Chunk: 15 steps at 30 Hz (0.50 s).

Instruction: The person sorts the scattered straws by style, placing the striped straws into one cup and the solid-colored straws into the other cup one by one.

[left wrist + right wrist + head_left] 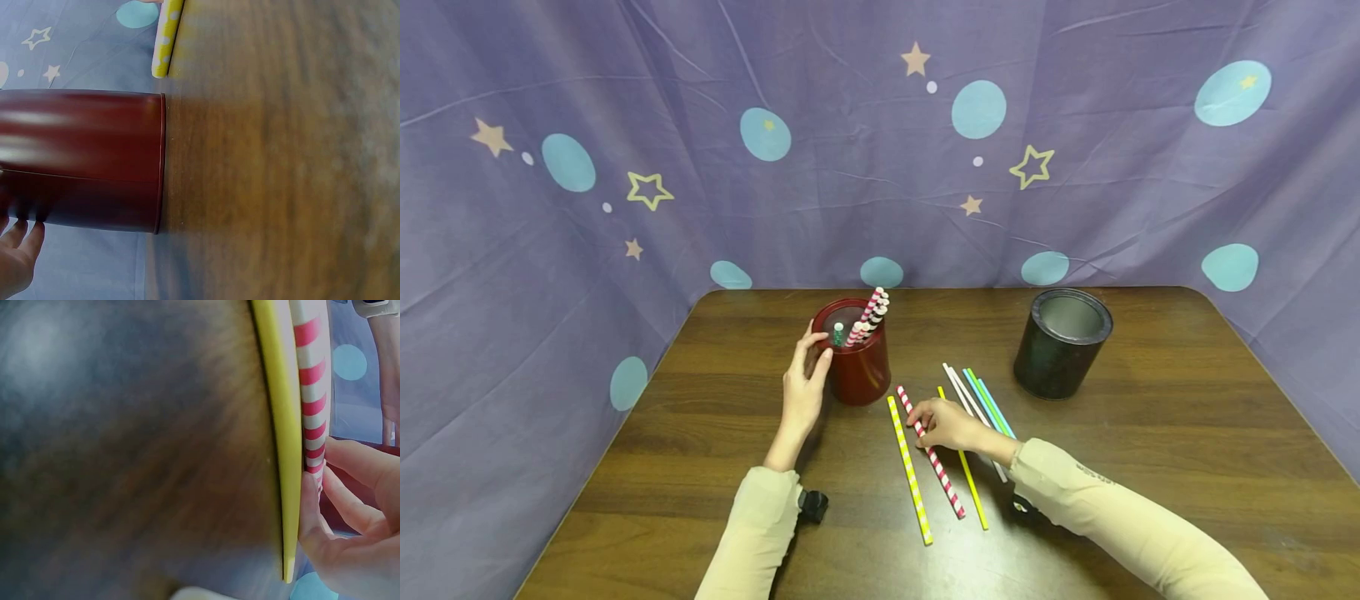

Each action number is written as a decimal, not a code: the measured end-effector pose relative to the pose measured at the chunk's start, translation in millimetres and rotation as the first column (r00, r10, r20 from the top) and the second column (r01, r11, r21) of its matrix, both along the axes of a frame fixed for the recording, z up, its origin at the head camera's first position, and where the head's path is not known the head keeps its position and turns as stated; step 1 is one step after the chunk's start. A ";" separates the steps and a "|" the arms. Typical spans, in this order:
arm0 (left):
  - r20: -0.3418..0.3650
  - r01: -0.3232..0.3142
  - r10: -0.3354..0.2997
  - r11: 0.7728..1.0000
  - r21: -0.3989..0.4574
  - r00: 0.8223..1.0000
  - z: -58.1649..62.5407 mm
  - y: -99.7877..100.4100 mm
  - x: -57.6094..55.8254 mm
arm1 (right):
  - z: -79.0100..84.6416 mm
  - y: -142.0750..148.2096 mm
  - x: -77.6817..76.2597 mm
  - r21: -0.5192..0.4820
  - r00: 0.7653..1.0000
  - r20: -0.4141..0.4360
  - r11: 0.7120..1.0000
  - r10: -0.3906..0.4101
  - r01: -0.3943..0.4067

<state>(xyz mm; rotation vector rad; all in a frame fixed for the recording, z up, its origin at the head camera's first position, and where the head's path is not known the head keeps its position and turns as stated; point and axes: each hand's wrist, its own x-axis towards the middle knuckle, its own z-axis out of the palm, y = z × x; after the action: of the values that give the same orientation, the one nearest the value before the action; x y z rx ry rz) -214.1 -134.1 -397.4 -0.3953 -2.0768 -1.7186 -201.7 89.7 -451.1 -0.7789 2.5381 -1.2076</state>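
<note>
Pinching the red-striped straw (945,479) between thumb and fingers, the right hand (951,427) probably favours fine control; the left hand (805,393) grips the red can (861,377) near its rim, likely steadying it; yellow-striped straw (910,471) lies left of the right hand, yellow straw (973,492) beneath it; black can (1054,367) stands beyond it, to the right; the right wrist view shows the thumb's contact, unclear from the head view; only the latter shows straws (874,312) inside the red can.

A cloth-enclosed table place, the kind of building not possible to tell, purple cloth (865,229) with stars (915,59) and blue ovals (978,109) hanging behind, brown wood-grain table (662,483).
</note>
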 end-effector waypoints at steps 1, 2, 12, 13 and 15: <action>0.001 0.000 0.000 1.000 -0.001 1.000 0.0 0.0 0.0 | 0.0 -0.1 0.2 0.009 1.000 -0.001 1.000 -0.003 0.003; 0.002 0.000 0.000 1.000 -0.002 1.000 0.0 -0.2 0.1 | -0.2 -0.1 0.3 0.016 1.000 -0.006 1.000 -0.004 0.004; -0.002 0.009 -0.009 1.000 0.003 1.000 1.0 -0.1 -0.1 | -1.0 -1.6 1.2 0.051 0.999 -0.043 0.998 -0.021 0.023; -0.002 0.010 -0.010 1.000 0.004 1.000 1.0 -0.1 0.0 | -1.2 -1.6 1.4 0.055 0.998 -0.053 0.998 -0.021 0.024; -0.001 0.007 -0.007 1.000 0.001 1.000 0.8 -0.4 0.4 | -2.3 -1.3 1.0 0.057 0.998 -0.064 0.998 -0.016 0.020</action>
<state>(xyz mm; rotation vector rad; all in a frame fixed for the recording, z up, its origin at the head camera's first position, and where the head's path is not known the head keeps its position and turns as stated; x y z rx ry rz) -213.7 -134.5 -396.6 -0.4029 -2.0763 -1.7235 -200.6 88.3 -453.4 -0.7950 2.6234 -1.1273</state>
